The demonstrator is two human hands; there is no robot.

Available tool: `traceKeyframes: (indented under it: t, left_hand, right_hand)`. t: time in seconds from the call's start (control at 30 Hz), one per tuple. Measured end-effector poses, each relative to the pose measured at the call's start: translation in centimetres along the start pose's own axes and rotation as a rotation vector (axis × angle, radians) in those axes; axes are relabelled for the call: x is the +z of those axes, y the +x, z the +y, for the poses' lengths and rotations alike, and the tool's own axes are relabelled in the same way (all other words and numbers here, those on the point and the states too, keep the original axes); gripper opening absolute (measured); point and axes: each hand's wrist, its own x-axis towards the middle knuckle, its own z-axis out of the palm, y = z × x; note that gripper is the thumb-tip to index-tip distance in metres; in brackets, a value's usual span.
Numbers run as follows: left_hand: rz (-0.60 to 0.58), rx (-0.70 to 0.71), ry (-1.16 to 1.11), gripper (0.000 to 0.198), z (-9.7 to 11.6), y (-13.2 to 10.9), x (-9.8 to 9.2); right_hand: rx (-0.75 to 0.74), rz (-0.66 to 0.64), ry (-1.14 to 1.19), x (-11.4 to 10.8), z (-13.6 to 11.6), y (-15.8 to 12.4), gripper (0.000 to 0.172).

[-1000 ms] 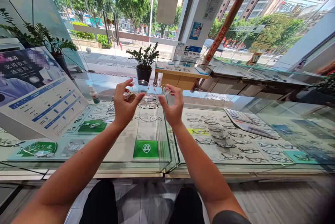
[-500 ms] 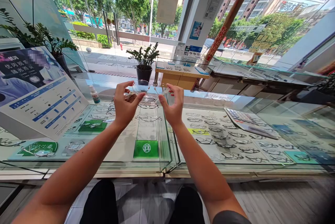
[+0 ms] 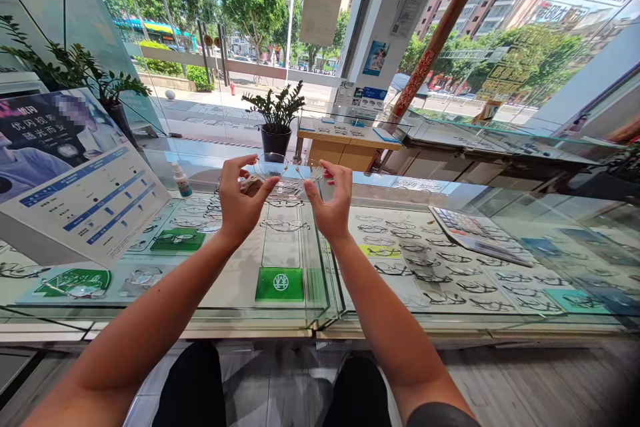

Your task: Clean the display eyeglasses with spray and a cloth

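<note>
I hold a pair of clear rimless glasses [image 3: 287, 167] up in front of me, above a glass display counter [image 3: 320, 307]. My left hand [image 3: 241, 199] pinches the left lens between thumb and fingers. My right hand [image 3: 330, 204] grips the right side of the glasses the same way. Both hands hang in the air over the counter. Under the glass lie rows of spectacle frames [image 3: 425, 260] on trays.
A slanted poster board [image 3: 75, 174] stands on the counter at the left, with a small spray bottle [image 3: 181, 180] beside it. A calculator [image 3: 473, 232] lies at the right. A potted plant [image 3: 275, 120] stands beyond the counter, another plant [image 3: 75, 74] at the far left.
Both hands have stayed nearly still with the glasses; the fingers shifted only slightly on the lenses.
</note>
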Motion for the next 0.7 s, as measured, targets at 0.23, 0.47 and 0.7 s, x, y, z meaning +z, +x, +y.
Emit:
traceKeyframes:
  t: [0.23,0.47,0.7]
  left_hand:
    - [0.009,0.008,0.003,0.056,0.13,-0.01,0.03]
    - [0.007,-0.013,-0.002,0.054,0.04,-0.12,0.14]
    - [-0.002,-0.063,-0.033,0.055,0.00,-0.30,0.13]
  right_hand:
    - [0.028,0.020,0.081,0.04,-0.24,-0.02,0.047]
    - [0.090,0.045,0.094,0.34,0.06,-0.30,0.052]
    - [0.077,0.079,0.134,0.34,-0.07,-0.29,0.047]
